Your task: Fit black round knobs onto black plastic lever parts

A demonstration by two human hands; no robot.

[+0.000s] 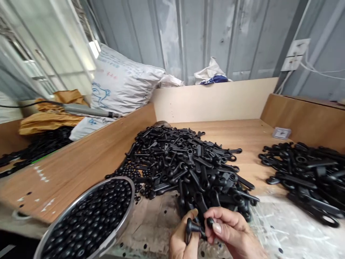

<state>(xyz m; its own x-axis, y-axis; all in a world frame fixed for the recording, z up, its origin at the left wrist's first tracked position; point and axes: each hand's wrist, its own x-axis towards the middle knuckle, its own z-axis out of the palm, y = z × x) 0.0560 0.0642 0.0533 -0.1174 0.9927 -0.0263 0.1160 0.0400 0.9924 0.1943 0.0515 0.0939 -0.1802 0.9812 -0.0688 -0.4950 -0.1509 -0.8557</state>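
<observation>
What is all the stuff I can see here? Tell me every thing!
black plastic levers: a big heap, too many to count, black, middle of the wooden bench
second lever pile: one heap, black, right side of the bench
metal bowl: one, silver, near left, full of small black round pieces
loose round pieces: many, black, between bowl and heap
sacks: one big white with blue print, behind the left wall; smaller white ones further back
yellow-brown bag: one, far left
wall socket: one, white, upper right
left hand: holds a black lever piece
right hand: pinches a small black piece
</observation>
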